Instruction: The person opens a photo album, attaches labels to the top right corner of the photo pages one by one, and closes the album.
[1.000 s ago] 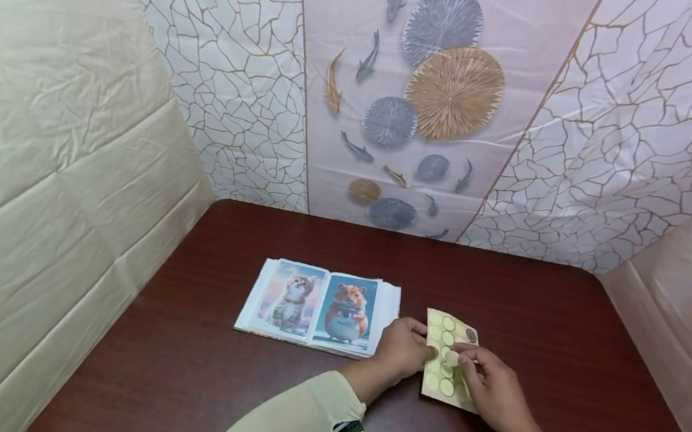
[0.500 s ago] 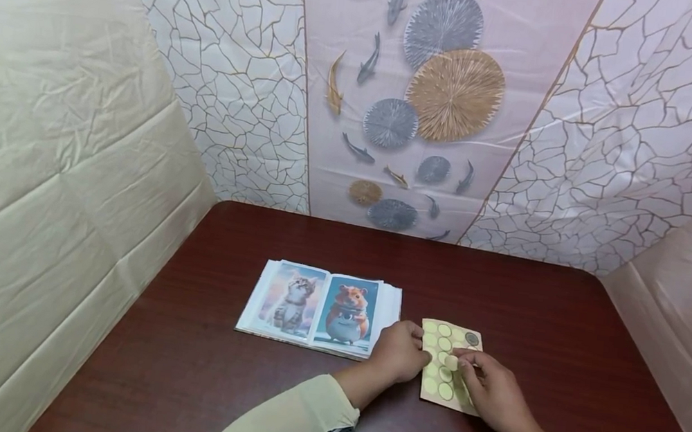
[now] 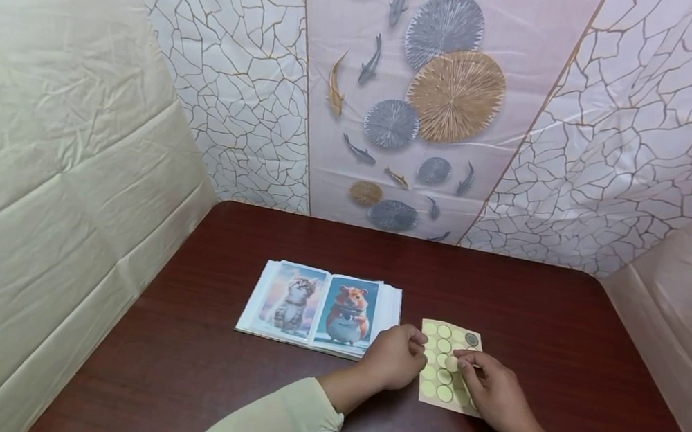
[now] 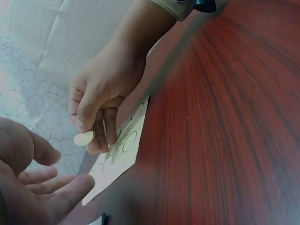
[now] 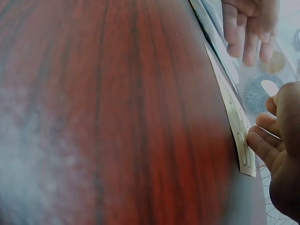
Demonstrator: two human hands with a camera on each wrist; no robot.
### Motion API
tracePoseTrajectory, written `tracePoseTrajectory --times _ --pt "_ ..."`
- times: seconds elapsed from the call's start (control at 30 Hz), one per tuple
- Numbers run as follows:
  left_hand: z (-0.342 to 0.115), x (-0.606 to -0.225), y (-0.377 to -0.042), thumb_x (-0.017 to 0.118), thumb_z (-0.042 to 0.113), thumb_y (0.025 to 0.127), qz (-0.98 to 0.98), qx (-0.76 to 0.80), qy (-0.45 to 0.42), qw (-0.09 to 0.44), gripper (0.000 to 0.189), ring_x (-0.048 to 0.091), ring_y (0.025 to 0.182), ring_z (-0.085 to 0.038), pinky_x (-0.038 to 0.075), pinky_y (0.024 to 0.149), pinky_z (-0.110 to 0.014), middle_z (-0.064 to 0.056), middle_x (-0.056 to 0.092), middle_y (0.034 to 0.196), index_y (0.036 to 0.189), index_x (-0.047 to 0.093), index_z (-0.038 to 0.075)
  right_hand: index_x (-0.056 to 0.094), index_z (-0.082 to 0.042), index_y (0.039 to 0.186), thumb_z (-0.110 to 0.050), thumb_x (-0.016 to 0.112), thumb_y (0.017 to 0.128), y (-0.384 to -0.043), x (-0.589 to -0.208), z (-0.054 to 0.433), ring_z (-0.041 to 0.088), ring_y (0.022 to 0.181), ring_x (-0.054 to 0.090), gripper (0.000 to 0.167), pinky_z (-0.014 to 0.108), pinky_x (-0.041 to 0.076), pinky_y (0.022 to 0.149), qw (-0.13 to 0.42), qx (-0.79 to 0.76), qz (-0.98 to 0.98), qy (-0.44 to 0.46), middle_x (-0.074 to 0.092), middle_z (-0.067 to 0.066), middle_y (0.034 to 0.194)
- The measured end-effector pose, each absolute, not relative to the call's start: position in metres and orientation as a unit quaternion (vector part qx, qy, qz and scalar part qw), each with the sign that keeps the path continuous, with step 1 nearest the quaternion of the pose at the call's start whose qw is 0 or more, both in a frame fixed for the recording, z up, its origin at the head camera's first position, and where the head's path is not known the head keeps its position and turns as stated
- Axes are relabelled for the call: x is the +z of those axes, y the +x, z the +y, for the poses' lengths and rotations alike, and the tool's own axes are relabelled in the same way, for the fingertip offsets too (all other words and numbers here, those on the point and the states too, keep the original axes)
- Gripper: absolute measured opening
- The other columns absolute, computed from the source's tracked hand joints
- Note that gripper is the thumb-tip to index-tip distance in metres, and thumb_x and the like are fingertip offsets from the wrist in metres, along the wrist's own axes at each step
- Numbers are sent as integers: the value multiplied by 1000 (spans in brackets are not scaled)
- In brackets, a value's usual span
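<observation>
Drawn slightly leftward since half a second ago, the left hand [image 3: 393,357] is now seen just at the left edge of the sticker sheet [image 3: 435,400], its thumb no longer lapped over the paper as before, while the right hand [image 3: 494,394] has been held in much the same place. And yes, a pale round sticker [image 4: 84,138] is pinched there between the right thumb and finger, held clear above the sheet in the left wrist view! Nothing is gripped by the left hand: its fingers are held loose and apart, and whether the paper is brushed by them cannot be told. Now the key relation: the sticker is kept on the right hand's left side, so it is faced by both hands, with the right nearer since it is held there. Beneath, the sheet is laid with its long axis running away from the person; farther left, past the left hand, the photo album [image 3: 319,311] is spread on the table [image 3: 266,399], its long side set crosswise.
</observation>
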State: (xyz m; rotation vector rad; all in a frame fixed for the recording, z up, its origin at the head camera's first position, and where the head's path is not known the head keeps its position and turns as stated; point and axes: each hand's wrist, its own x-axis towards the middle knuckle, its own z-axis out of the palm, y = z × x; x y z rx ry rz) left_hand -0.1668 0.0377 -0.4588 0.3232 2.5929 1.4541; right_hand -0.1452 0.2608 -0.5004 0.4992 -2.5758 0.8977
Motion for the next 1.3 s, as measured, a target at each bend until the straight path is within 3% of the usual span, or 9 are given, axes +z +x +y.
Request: tracePoseTrajectory --times 0.13,0.27,0.37,0.53,0.73,0.93,1.13,1.3 --pt "27 -455 -164 68 10 90 856 490 148 68 18 61 77 1 51 71 -21 13 67 83 107 73 8 68 -17 88 -1 72 94 -147 -497 261 22 94 72 18 32 61 70 196 318 -909 185 76 1 105" --pt "15 -451 -163 66 13 93 857 481 175 62 19 61 81 1 51 73 -21 14 67 88 110 73 10 73 -13 96 0 73 93 -150 -493 261 22 93 71 13 34 60 69 209 308 -909 186 76 0 106" --pt "5 -449 -162 65 14 97 857 474 192 61 20 63 85 0 52 75 -21 12 70 95 114 72 10 75 -10 103 0 73 93 -151 -491 262 16 89 70 15 30 59 68 212 304 -910 187 75 1 106" --pt "-12 -445 -160 64 15 100 866 447 221 47 23 66 89 -1 52 74 -21 9 73 102 121 71 11 75 -10 101 1 73 92 -155 -487 262 7 82 66 15 24 55 65 222 300 -907 195 75 1 104" --pt "-27 -445 -159 62 20 102 894 372 249 13 27 68 105 -15 54 81 -27 5 72 117 126 69 14 74 -9 98 3 74 90 -160 -480 259 10 81 65 15 32 58 63 242 283 -904 210 74 2 101" --pt "-37 -447 -159 61 24 103 907 324 269 -3 31 65 114 -15 54 91 -33 3 70 125 133 66 14 75 -7 98 1 75 87 -163 -474 255 17 84 66 14 37 58 63 274 252 -903 212 73 4 99" --pt "-46 -446 -157 61 25 103 916 280 285 -27 34 62 122 -19 52 99 -38 1 69 127 134 66 12 76 -11 99 -7 75 86 -169 -468 251 16 78 65 14 35 54 56 303 211 -906 206 73 3 101" --pt "-57 -448 -156 61 25 103 921 266 283 -29 34 59 126 -21 50 103 -40 0 68 130 135 65 12 77 -11 100 -11 75 86 -175 -465 247 21 87 68 14 39 54 52 310 195 -904 218 74 4 102"
